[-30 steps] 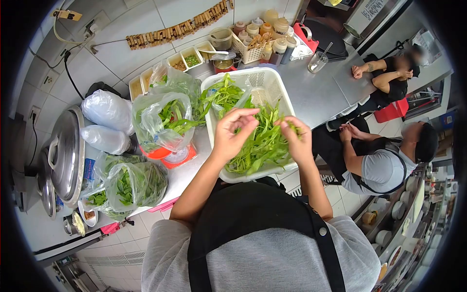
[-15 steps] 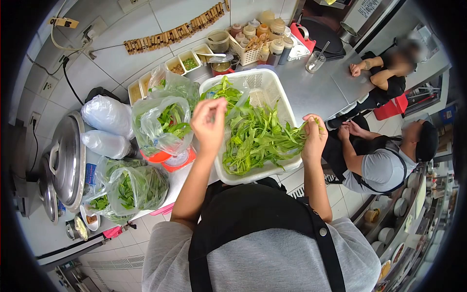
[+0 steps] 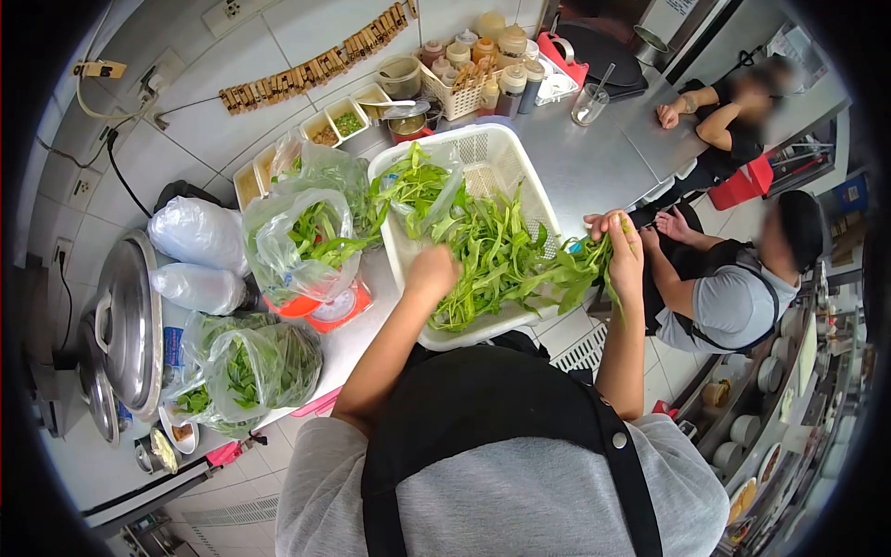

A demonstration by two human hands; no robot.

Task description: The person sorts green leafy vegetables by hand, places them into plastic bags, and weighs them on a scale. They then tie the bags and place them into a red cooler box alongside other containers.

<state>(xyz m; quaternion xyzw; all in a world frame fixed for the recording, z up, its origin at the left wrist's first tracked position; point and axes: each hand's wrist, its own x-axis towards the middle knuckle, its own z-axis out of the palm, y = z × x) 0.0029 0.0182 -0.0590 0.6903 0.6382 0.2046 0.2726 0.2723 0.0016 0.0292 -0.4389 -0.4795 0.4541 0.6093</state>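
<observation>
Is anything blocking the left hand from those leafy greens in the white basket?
Nothing visible: the left hand is right at the greens; the clear plastic bag in the basket lies farther off.

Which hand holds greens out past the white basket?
The right hand: its greens cross the basket's rim; the left hand is toward the opposite side.

The metal counter (image 3: 608, 147) (grey) bears a white basket (image 3: 509, 172), bagged greens (image 3: 264, 367) and a glass (image 3: 588, 110).
</observation>
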